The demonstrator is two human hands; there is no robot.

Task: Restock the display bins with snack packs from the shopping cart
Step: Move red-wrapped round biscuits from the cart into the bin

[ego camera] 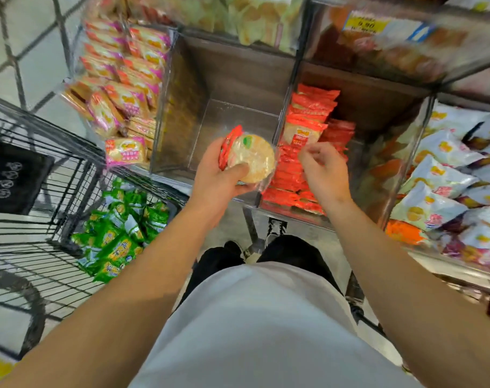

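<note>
Tiled shop floor (39,65), clear display bins (210,135), wire cart (42,233)

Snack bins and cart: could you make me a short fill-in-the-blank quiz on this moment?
1. The round cracker pack is held in the ____ hand.
2. The packs in the shopping cart are mostly ____.
3. The right hand hovers over the bin of ____ packs.

Missing words: left; green; red

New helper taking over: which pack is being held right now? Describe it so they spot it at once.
Find the empty clear bin at the middle of the display. Just in front of it the left hand holds the pack: a round pale cracker under clear wrap with a red edge, unlike the all-red packs in the bin to its right.
</note>
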